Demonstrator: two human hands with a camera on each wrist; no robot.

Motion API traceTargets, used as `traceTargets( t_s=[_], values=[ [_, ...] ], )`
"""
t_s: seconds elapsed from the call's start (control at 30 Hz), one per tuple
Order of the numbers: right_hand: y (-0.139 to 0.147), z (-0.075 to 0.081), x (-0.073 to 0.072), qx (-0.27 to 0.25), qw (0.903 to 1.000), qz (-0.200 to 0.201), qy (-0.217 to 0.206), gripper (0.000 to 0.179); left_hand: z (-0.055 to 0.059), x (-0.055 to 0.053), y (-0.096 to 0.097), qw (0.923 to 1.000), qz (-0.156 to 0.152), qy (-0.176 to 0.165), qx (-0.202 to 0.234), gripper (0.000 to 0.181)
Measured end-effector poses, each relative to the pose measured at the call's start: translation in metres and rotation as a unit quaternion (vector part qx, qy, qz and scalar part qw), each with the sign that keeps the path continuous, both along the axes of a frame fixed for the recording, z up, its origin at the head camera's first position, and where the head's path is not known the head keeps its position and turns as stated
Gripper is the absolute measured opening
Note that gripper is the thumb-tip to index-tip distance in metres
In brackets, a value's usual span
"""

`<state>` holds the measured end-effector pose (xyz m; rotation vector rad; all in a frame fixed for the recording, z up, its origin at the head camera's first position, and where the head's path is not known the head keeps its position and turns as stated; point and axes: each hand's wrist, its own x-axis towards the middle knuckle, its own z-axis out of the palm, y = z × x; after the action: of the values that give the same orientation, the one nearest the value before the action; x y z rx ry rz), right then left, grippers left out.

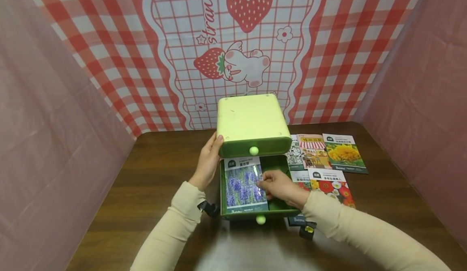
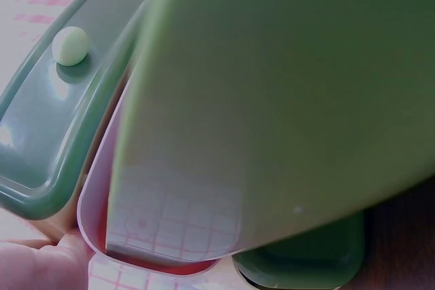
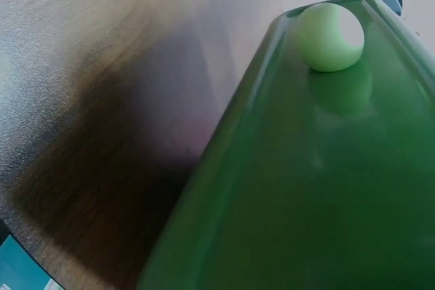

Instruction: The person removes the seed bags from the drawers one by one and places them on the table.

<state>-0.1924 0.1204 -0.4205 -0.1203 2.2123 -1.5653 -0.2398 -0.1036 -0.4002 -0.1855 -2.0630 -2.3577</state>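
A small pale-yellow cabinet (image 1: 251,117) with green drawers stands on the table. Its upper drawer front (image 1: 237,148) is flush with the body, while the lower drawer (image 1: 279,213) is pulled far out. In the left half of that drawer lies a seed packet (image 1: 244,190) with purple lavender flowers, face up. My right hand (image 1: 281,186) reaches over the drawer from the right and pinches the packet's right edge with thumb and curled fingers. My left hand (image 1: 206,161) rests against the cabinet's left side near the front, fingers extended. The right wrist view has only the drawer front (image 3: 306,188) with its round knob (image 3: 329,37).
Right of the cabinet lie several more packets: a yellow-flower one (image 1: 343,153), a pink one with a striped awning (image 1: 313,151) and a red-flower one (image 1: 332,186), some overlapping. A strawberry-print cloth (image 1: 182,40) hangs behind the wooden table (image 1: 157,173); pink cloth hangs at both sides.
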Motion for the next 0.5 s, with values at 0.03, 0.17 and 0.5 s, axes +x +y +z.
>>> traceTargets(
  t_s=[0.03, 0.17, 0.5],
  values=[
    [0.001, 0.000, -0.001, -0.002, 1.0000, -0.003, 0.001, 0.015, 0.000, 0.000, 0.000, 1.0000, -0.001, 0.000, 0.001, 0.066],
    [0.004, 0.004, -0.002, -0.007, 0.9999, -0.007, 0.004, 0.012, 0.001, 0.000, 0.000, 1.0000, -0.001, 0.000, 0.006, 0.065],
    [0.016, 0.020, -0.001, -0.013, 0.9997, -0.015, -0.015, 0.024, 0.001, 0.000, 0.000, 0.9999, -0.001, -0.004, 0.011, 0.066]
  ],
)
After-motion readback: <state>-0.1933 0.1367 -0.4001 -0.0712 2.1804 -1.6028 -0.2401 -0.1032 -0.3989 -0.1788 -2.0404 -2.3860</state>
